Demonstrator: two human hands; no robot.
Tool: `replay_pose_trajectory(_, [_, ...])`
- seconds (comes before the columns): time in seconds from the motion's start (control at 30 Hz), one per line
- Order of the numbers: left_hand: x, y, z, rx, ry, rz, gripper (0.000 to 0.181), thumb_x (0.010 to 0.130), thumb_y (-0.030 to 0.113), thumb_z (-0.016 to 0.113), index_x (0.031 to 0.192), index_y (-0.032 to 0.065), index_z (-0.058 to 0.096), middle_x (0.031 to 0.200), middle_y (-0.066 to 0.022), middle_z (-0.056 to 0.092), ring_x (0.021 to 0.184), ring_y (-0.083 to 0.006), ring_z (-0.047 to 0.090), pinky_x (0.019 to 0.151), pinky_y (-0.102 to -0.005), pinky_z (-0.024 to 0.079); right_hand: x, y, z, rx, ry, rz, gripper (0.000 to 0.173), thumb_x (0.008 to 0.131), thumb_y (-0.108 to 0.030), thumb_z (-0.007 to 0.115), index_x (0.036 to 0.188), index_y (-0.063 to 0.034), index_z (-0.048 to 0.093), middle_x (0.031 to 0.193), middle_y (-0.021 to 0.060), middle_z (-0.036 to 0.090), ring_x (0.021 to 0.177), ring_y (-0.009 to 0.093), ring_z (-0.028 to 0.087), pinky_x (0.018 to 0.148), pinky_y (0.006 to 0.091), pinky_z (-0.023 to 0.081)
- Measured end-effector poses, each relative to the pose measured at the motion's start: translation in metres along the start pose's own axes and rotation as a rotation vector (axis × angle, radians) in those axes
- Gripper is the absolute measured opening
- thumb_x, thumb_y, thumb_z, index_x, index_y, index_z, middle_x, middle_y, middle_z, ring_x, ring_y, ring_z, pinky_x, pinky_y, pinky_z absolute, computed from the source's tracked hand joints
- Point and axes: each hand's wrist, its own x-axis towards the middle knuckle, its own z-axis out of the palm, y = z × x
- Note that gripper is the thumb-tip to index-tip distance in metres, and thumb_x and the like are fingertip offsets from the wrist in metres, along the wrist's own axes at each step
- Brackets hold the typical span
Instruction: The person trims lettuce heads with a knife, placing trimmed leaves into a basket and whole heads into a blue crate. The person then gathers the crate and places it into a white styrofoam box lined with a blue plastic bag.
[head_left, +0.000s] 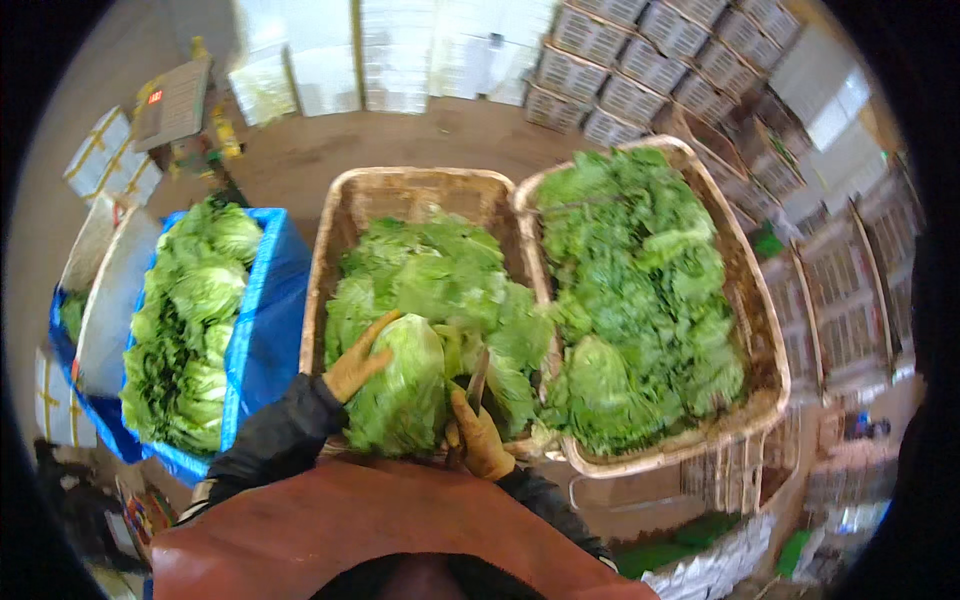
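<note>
My left hand (360, 364) rests with spread fingers against the left side of a lettuce head (411, 375), near the front of the middle crate (319, 277). Just right of that head, my right hand (478, 439) grips a knife (478, 379), its blade pointing up and away from me. Loose lettuce leaves (450, 277) fill much of the crate beyond both hands. Part of the knife's handle is hidden by my fingers. Both hands look stained yellow-brown.
A blue-lined box (255, 300) of lettuce stands left, beside white foam boxes (112, 154). To the right is a large crate (765, 330) heaped with leafy greens (637, 300). Stacked crates (585, 67) and a scale (172, 105) stand farther back. A reddish apron (360, 517) covers my front.
</note>
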Motion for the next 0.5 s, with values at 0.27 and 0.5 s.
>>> replay_pose_trajectory(0.27, [-0.03,-0.016,-0.038,-0.92,-0.077,-0.151,0.07,0.102,0.034,0.057,0.158,0.0087,0.025,0.157,-0.0125,0.039,0.142,-0.0279,0.042,0.119,-0.0399,0.032,0.028,-0.129,0.017,-1.189,0.491,-0.692,0.054,0.097,-0.03,0.064,0.143,-0.0057,0.05,0.133,0.0215,0.062,0.112,0.038,0.066,0.089,0.0406,0.054])
replay_pose_trajectory(0.5, [-0.123,-0.012,-0.073,-0.793,-0.104,-0.193,0.066,0.102,0.032,0.057,0.156,0.0074,0.028,0.155,-0.0127,0.041,0.141,-0.0273,0.043,0.119,-0.0395,0.032,0.096,-0.09,0.158,-0.967,-0.385,-0.082,0.042,0.099,-0.037,0.064,0.128,-0.0061,0.062,0.075,0.0016,0.062,0.056,0.009,0.045,0.051,0.0274,0.04])
